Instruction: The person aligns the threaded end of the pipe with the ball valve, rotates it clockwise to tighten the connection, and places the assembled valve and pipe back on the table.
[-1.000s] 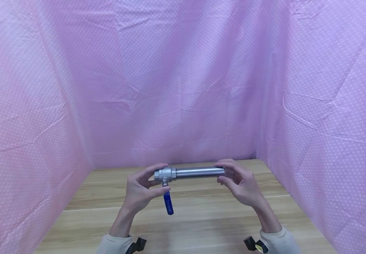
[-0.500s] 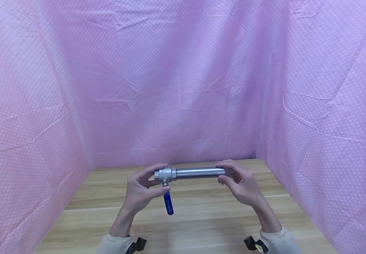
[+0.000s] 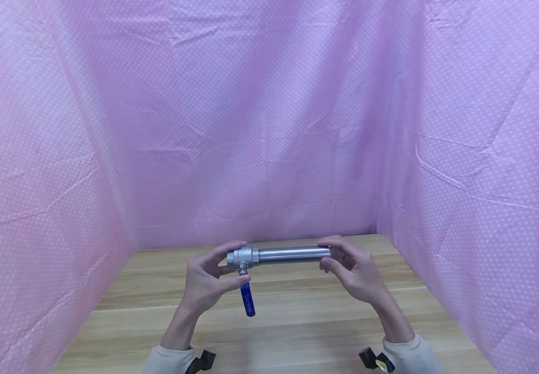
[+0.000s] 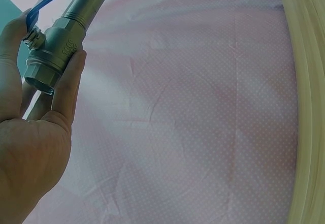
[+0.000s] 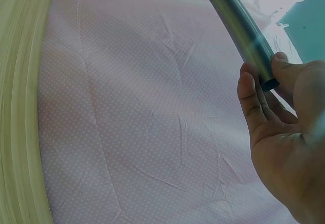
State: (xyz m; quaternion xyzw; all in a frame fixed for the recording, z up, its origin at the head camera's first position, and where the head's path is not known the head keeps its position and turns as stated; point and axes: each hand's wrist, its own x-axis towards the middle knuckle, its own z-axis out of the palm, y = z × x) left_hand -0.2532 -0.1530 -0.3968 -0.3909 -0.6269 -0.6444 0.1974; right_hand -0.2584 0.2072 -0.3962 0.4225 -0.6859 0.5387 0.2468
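Observation:
A silver ball valve (image 3: 243, 256) with a blue lever handle (image 3: 248, 300) is joined end to end with a straight metal pipe (image 3: 293, 253). Both are held level above the table in the head view, the handle pointing toward the person. My left hand (image 3: 206, 278) grips the valve, thumb at the base of the handle and fingers on the far side. In the left wrist view the open hex end of the valve (image 4: 53, 56) faces the palm. My right hand (image 3: 355, 270) pinches the pipe's free end between thumb and fingers, as the right wrist view of the pipe (image 5: 246, 36) also shows.
Beneath the hands lies a light wooden table (image 3: 288, 322). Pink dotted cloth (image 3: 260, 130) hangs behind it and along both sides. Black wrist camera mounts (image 3: 201, 360) sit at the pale sleeves (image 3: 168, 359).

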